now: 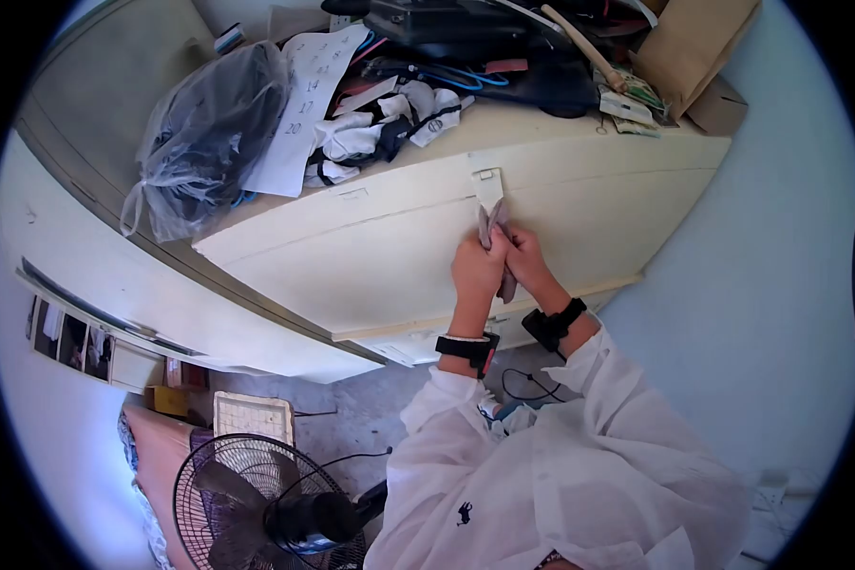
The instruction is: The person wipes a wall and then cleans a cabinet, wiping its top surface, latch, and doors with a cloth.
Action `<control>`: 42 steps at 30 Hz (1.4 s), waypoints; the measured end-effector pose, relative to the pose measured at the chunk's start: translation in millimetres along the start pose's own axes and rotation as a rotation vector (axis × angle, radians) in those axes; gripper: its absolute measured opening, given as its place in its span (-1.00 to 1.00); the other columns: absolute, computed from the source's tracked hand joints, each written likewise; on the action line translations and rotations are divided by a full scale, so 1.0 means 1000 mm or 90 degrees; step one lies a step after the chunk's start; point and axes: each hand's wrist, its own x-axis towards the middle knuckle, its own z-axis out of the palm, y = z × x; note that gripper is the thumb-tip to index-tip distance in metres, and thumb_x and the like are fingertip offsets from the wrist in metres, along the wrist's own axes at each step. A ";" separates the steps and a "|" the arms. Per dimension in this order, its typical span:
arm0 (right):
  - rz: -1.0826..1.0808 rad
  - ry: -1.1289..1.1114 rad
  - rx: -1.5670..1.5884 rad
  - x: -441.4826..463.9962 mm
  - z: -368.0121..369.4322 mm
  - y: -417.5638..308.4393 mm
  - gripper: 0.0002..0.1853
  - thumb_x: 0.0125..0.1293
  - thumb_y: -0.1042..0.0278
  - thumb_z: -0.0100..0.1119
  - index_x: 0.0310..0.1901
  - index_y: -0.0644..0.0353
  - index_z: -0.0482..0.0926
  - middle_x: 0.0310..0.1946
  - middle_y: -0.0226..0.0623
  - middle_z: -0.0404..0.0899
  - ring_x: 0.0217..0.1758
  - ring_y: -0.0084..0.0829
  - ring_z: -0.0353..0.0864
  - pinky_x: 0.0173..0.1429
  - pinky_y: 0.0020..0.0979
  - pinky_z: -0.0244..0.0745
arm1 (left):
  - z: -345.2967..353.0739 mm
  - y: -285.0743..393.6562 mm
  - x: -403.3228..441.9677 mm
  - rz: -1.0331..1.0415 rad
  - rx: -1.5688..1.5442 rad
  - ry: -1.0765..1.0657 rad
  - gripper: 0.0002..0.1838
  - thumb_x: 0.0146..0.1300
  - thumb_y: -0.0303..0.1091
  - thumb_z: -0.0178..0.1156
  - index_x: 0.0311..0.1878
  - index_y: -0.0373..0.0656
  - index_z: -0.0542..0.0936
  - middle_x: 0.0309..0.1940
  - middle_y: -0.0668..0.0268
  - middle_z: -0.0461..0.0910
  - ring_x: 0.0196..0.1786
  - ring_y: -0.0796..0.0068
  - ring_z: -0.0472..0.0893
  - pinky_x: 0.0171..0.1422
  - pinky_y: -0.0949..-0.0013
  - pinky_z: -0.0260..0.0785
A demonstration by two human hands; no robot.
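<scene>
Just below the pale latch (487,184), the left hand (478,267) and right hand (528,258), fingers curled closed side by side, both grip a bunched greyish cloth (508,288).

Head camera, single: wide, round-edged view, facing forward and down over white shirt (560,465); left hand (480,261) and right hand (524,256) near, cream cabinet (351,261) beyond.

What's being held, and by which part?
A greyish cloth-like piece, around its middle: left hand and right hand hold it, parts showing above and below the grip.
</scene>
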 end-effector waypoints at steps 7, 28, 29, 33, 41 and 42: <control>-0.005 0.012 -0.019 -0.017 0.001 -0.008 -0.75 0.33 0.25 -0.03 -0.22 0.31 0.47 -0.42 -0.47 0.47 -0.36 -0.70 0.35 -0.29 -0.59 0.32 | -0.006 -0.007 -0.005 0.081 -0.138 -0.012 -0.46 0.16 0.06 0.03 -0.35 -0.37 0.54 -0.54 0.00 0.55 -0.42 0.17 0.57 -0.27 0.23 0.38; -0.078 0.129 0.083 -0.046 0.029 -0.062 -0.70 0.28 0.30 0.05 -0.05 0.33 0.45 -0.24 -0.41 0.52 -0.21 -0.67 0.43 -0.13 -0.59 0.37 | -0.044 0.001 -0.017 0.207 -0.386 -0.156 -0.86 0.23 -0.40 0.09 -0.33 -0.29 0.52 -0.53 0.47 0.49 -0.47 0.77 0.38 -0.44 0.63 0.24; -0.063 0.101 0.069 -0.046 0.022 -0.057 -0.70 0.28 0.30 0.06 -0.04 0.32 0.45 -0.24 -0.41 0.52 -0.21 -0.67 0.43 -0.13 -0.59 0.38 | -0.042 -0.002 -0.021 0.219 -0.370 -0.133 -0.86 0.23 -0.40 0.09 -0.34 -0.30 0.52 -0.54 0.48 0.49 -0.47 0.78 0.37 -0.45 0.63 0.23; 0.008 0.043 0.035 -0.045 0.006 -0.059 -0.68 0.27 0.28 0.08 -0.05 0.34 0.45 -0.28 -0.39 0.52 -0.22 -0.67 0.42 -0.14 -0.60 0.37 | -0.032 -0.011 -0.024 0.226 -0.294 -0.067 -0.83 0.24 -0.37 0.08 -0.36 -0.29 0.52 -0.57 0.48 0.46 -0.50 0.78 0.33 -0.48 0.61 0.20; -0.066 0.062 0.031 -0.030 -0.003 -0.072 -0.79 0.19 0.35 0.16 -0.19 0.28 0.51 -0.38 -0.46 0.51 -0.31 -0.67 0.40 -0.20 -0.58 0.35 | -0.029 -0.009 -0.042 0.193 -0.291 -0.098 -0.71 0.20 -0.26 0.10 -0.51 -0.28 0.41 -0.73 0.37 0.34 -0.59 0.69 0.27 -0.53 0.48 0.17; -0.052 0.052 -0.006 -0.028 -0.007 -0.067 -0.81 0.18 0.37 0.16 -0.22 0.29 0.52 -0.39 -0.45 0.51 -0.30 -0.67 0.40 -0.20 -0.59 0.34 | -0.027 -0.012 -0.045 0.202 -0.243 -0.125 -0.70 0.20 -0.23 0.11 -0.50 -0.28 0.42 -0.73 0.36 0.35 -0.59 0.67 0.28 -0.53 0.46 0.19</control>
